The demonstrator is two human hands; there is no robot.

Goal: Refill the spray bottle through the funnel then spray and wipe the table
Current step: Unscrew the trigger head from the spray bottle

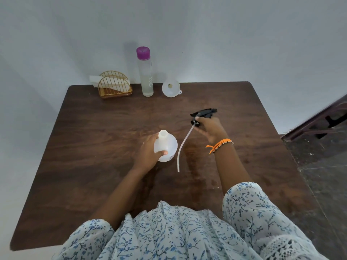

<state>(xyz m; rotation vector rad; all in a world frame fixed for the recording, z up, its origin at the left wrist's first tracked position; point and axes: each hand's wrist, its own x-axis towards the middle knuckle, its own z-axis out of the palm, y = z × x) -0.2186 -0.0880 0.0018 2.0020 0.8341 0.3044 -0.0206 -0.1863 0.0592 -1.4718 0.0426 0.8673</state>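
A white spray bottle [167, 145] stands upright at the middle of the dark wooden table [93, 147], its neck uncapped. My left hand [148, 154] grips its body from the left. My right hand [211, 128] holds the black trigger head [203, 113] to the right of the bottle, and its long white dip tube [183, 147] hangs down outside the bottle. A white funnel [171, 88] lies on its side at the table's far edge. Left of it stands a tall clear water bottle [145, 76] with a purple cap.
A gold wire napkin holder [114, 85] with white napkins sits at the far left of the table's back edge, against the pale wall. A dark wooden piece of furniture [323, 121] stands on the floor to the right.
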